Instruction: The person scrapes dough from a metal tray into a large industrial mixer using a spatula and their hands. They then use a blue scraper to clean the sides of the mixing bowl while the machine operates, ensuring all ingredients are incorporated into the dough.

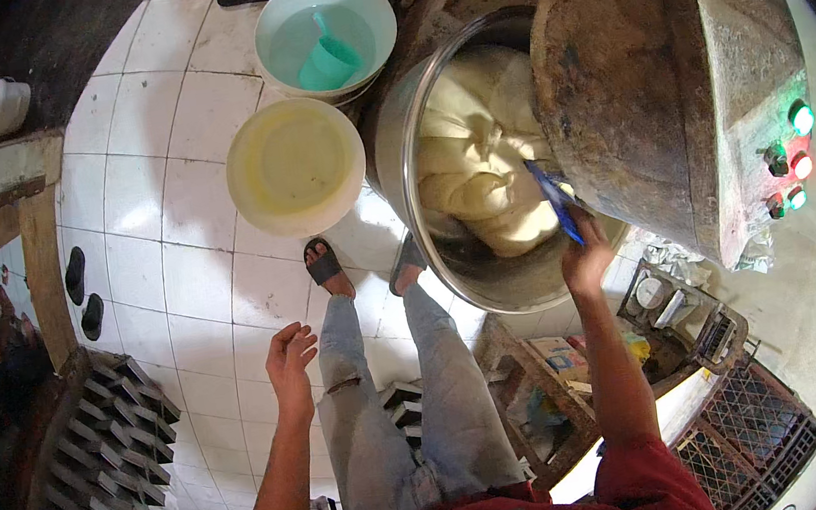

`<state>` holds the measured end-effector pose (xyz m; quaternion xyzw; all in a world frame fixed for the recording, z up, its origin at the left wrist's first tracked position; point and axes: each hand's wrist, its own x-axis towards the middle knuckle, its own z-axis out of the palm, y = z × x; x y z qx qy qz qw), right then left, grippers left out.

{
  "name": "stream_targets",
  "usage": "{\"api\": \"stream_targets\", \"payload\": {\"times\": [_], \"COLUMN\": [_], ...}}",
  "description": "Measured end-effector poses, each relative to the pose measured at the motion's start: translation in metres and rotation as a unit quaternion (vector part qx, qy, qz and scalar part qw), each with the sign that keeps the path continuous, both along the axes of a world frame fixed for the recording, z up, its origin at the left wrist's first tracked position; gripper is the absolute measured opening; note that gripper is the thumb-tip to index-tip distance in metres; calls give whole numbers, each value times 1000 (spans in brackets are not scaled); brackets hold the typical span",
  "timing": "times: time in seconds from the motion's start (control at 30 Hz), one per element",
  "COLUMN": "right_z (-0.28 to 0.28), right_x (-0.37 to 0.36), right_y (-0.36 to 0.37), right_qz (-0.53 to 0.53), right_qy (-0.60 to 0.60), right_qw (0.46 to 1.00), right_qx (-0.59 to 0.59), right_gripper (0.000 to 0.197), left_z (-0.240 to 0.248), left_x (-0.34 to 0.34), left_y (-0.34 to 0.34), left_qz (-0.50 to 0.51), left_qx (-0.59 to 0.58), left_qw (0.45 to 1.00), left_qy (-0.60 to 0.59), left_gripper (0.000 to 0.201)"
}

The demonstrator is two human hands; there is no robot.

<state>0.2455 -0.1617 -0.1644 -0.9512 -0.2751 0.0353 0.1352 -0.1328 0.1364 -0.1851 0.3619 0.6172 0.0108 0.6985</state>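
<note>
My right hand (587, 253) grips a flat blue blade-like tool (555, 200), which looks like a dough scraper. Its far end touches or hovers just over a mass of pale dough (476, 146) in a large steel mixing bowl (425, 253); I cannot tell which. The dough lies in thick, smooth folds, and its far right part is hidden under the mixer's head (628, 69). My left hand (290, 354) hangs in the air above the tiled floor, left of my knees. Its fingers are loosely bent, and it holds nothing.
Left of the bowl stands a white tub of yellowish liquid (296, 157). Behind it is a white bucket (370, 7) of water with a green dipper (330, 60). Lit buttons show on the mixer's right side. A wooden shelf (533, 382) and dark crates (751, 437) stand at near right.
</note>
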Motion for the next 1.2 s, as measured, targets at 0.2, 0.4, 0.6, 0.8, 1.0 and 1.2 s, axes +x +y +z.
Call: {"api": "stream_targets", "payload": {"times": [0.2,0.4,0.6,0.8,1.0,1.2], "right_z": [1,13,-3,108,139,74], "right_x": [-39,-11,-39,-45,-42,-31], "right_y": [25,15,22,50,61,43], "right_qz": [62,5,21,219,266,224], "right_qy": [106,-34,129,-20,-21,143], "right_qw": [989,999,991,968,948,920], "right_qx": [-76,-28,-41,121,174,287], "right_gripper": [55,61,58,36,33,43], "left_z": [5,17,-4,14,17,24], "left_x": [19,33,27,51,69,86], "left_y": [9,18,1,-26,-50,-83], "left_qz": [1,-42,-23,-58,-41,-39], "left_qx": [-16,16,-11,6,7,17], "left_qw": [1000,999,1000,998,999,999], "left_qy": [-4,-30,-10,-18,-27,-19], "left_gripper": [41,38,41,40,37,36]}}
